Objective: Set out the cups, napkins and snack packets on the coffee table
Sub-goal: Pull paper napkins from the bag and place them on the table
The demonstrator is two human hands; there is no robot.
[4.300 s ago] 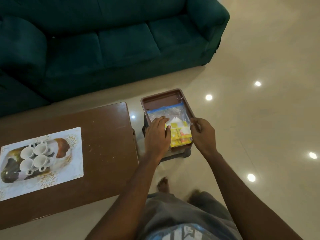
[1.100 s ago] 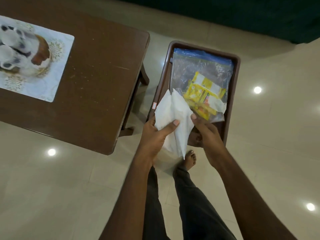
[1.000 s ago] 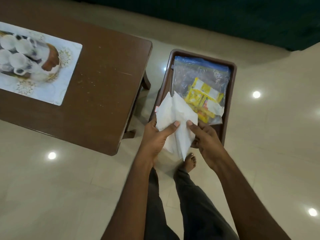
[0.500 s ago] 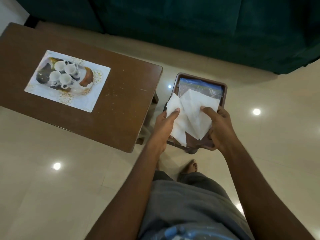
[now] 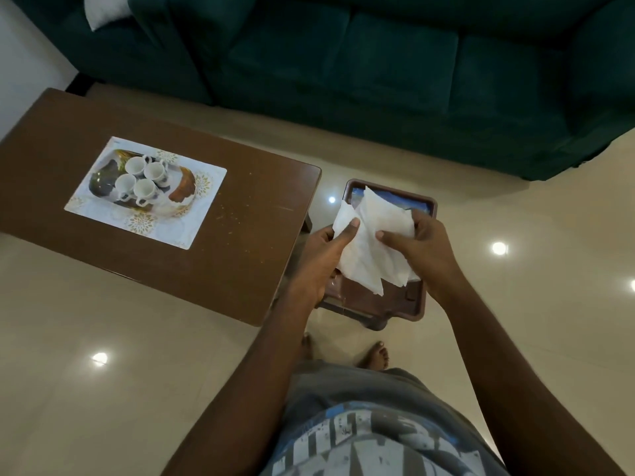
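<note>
Both hands, left point(image 5: 321, 255) and right point(image 5: 421, 250), grip white napkins point(image 5: 369, 245) over a brown tray point(image 5: 381, 304) beside the coffee table point(image 5: 240, 242).

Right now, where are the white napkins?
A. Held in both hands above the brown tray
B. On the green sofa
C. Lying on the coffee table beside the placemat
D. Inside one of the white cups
A: the left hand and the right hand both grip the white napkins over the brown tray, which sits beside the coffee table, not on it.
</note>
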